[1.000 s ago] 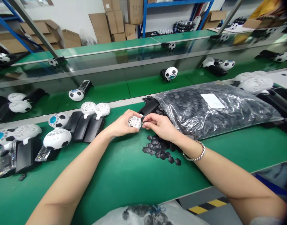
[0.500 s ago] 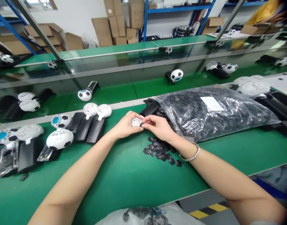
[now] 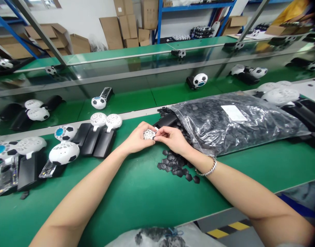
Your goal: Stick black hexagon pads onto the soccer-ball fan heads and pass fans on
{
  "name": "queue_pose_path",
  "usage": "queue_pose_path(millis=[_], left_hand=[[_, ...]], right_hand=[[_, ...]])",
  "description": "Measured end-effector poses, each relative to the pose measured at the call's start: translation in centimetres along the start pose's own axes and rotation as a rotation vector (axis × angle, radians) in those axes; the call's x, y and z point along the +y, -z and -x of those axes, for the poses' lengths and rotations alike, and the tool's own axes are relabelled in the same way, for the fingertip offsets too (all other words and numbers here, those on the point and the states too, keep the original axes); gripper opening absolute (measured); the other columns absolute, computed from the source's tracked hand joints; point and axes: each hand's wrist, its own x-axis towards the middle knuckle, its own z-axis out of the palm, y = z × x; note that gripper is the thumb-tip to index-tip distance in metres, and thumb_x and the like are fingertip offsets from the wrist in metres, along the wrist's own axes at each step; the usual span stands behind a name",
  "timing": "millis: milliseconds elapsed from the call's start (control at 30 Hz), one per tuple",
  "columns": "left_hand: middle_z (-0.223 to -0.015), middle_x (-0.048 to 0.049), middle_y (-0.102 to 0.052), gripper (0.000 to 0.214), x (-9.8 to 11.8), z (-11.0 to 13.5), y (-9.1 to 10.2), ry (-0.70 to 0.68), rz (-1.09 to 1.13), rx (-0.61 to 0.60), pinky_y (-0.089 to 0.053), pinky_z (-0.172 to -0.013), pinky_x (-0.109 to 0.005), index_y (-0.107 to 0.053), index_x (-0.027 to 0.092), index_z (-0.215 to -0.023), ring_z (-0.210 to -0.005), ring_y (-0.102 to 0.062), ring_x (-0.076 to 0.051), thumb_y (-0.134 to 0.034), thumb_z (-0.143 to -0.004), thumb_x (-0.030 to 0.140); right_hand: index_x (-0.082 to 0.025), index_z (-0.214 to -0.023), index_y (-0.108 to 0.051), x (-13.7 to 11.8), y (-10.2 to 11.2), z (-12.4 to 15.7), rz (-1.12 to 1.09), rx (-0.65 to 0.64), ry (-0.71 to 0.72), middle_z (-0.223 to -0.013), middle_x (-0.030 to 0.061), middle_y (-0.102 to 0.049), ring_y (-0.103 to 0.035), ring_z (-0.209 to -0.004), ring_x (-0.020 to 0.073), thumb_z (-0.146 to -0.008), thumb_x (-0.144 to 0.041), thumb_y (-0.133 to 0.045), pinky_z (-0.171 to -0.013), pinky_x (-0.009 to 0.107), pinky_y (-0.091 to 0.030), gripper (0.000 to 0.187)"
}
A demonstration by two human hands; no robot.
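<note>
My left hand is closed around a white football-shaped shell with an openwork surface. A black rectangular case extends from behind the shell toward the upper right and looks joined to it. At the shell's right edge, the fingertips of my right hand pinch a small black piece, mostly hidden by the fingers. Just below my right hand lies a loose pile of black pentagon pieces. More of these fill a clear plastic bag, whose mouth lies beside my right wrist.
Several white football shells on black cases stand at left on the green bench. Behind the bench runs a green conveyor carrying football units. A yellow-sleeved person is at far right. Cardboard boxes stand beyond.
Units on the near conveyor have shifted right, while those on the farther strip have shifted left. My hands keep nearly the same place and grip.
</note>
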Motion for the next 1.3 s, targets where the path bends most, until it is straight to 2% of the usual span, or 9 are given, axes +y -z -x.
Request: queue_pose_path(millis=[133,267,433,533,667,867,1000,1100,1300], left_hand=[[-0.092,-0.0019,-0.051,0.026,-0.1,0.0,-0.5,-0.003,0.017,0.062,-0.041,-0.086,-0.035,-0.057,0.019,-0.087,-0.092,-0.052,-0.019,-0.062,-0.061,0.018],[-0.085,0.0001,-0.056,0.033,-0.4,0.0,-0.6,0.167,0.416,0.095,-0.045,-0.071,-0.029,-0.055,0.018,-0.088,-0.075,-0.054,-0.015,-0.065,-0.057,0.017],[-0.089,-0.0009,-0.06,0.037,-0.5,-0.8,0.8,0.236,0.862,0.238,-0.047,-0.064,-0.026,-0.053,0.017,-0.093,-0.074,-0.058,-0.014,-0.065,-0.058,0.021],[-0.088,-0.0013,-0.06,0.038,-0.6,-3.1,2.0,0.207,0.668,0.417,-0.048,-0.062,-0.026,-0.051,0.018,-0.095,-0.073,-0.058,-0.014,-0.065,-0.061,0.027],[-0.088,-0.002,-0.059,0.036,-1.8,-8.4,3.4,0.185,0.347,0.566,-0.048,-0.065,-0.026,-0.052,0.018,-0.095,-0.076,-0.058,-0.015,-0.065,-0.063,0.027],[-0.091,-0.0093,-0.062,0.031,-4.4,-14.1,4.8,0.265,0.09,0.53,-0.046,-0.074,-0.033,-0.058,0.014,-0.091,-0.083,-0.059,-0.022,-0.068,-0.064,0.025],[-0.116,-0.0097,-0.055,0.039,-5.5,-13.7,7.8,0.28,-0.096,0.569,-0.038,-0.092,-0.037,-0.057,0.02,-0.098,-0.116,-0.044,-0.028,-0.07,-0.063,0.031],[-0.13,-0.0151,-0.041,0.063,-6.9,-12.3,10.8,0.388,-0.218,0.64,-0.033,-0.095,-0.046,-0.054,0.019,-0.102,-0.128,-0.024,-0.038,-0.079,-0.045,0.022],[-0.098,-0.0117,-0.059,0.056,-8.7,-10.6,13.2,0.482,-0.288,0.637,-0.044,-0.08,-0.043,-0.055,0.016,-0.097,-0.095,-0.057,-0.032,-0.077,-0.046,0.019]], right_hand=[[-0.015,-0.069,-0.06,-0.2,-0.1,-0.1,0.081,0.008,-0.037,-0.065,-0.0001,-0.062,-0.056,-0.06,0.0118,-0.067,-0.029,-0.069,-0.06,0.024,-0.045,0.016],[-0.016,-0.076,-0.06,-1.3,0.6,0.4,0.193,0.026,0.069,-0.072,0.001,-0.064,-0.057,-0.063,0.0117,-0.077,-0.033,-0.061,-0.061,0.023,-0.045,0.017],[-0.017,-0.093,-0.061,-2.8,2.6,1.7,0.91,0.07,0.182,-0.09,0.0074,-0.063,-0.058,-0.081,0.0197,-0.083,-0.033,-0.056,-0.066,0.028,-0.044,0.019],[-0.016,-0.107,-0.059,-2.5,3.0,2.0,1.237,-0.053,0.143,-0.1,0.0115,-0.062,-0.056,-0.09,0.0256,-0.08,-0.031,-0.06,-0.069,0.032,-0.044,0.031],[-0.017,-0.104,-0.061,-1.4,2.8,1.9,1.316,-0.162,0.16,-0.095,0.0091,-0.063,-0.057,-0.087,0.0241,-0.083,-0.022,-0.055,-0.069,0.031,-0.044,0.022],[-0.019,-0.089,-0.063,-1.1,2.7,1.5,1.303,-0.16,0.157,-0.082,0.0044,-0.062,-0.06,-0.076,0.0198,-0.085,-0.016,-0.049,-0.06,0.028,-0.041,0.014],[-0.018,-0.08,-0.06,-1.0,2.6,1.3,1.327,-0.125,0.183,-0.076,0.0045,-0.062,-0.061,-0.07,0.0195,-0.086,-0.018,-0.047,-0.057,0.029,-0.038,0.015],[-0.016,-0.08,-0.06,-0.8,2.6,1.2,1.348,-0.081,0.193,-0.074,0.0057,-0.061,-0.06,-0.068,0.0206,-0.085,-0.014,-0.046,-0.055,0.03,-0.036,0.014],[-0.017,-0.09,-0.062,-0.5,3.0,0.9,1.292,-0.061,0.145,-0.076,0.0058,-0.062,-0.06,-0.07,0.0205,-0.083,-0.008,-0.044,-0.058,0.029,-0.039,0.021]])
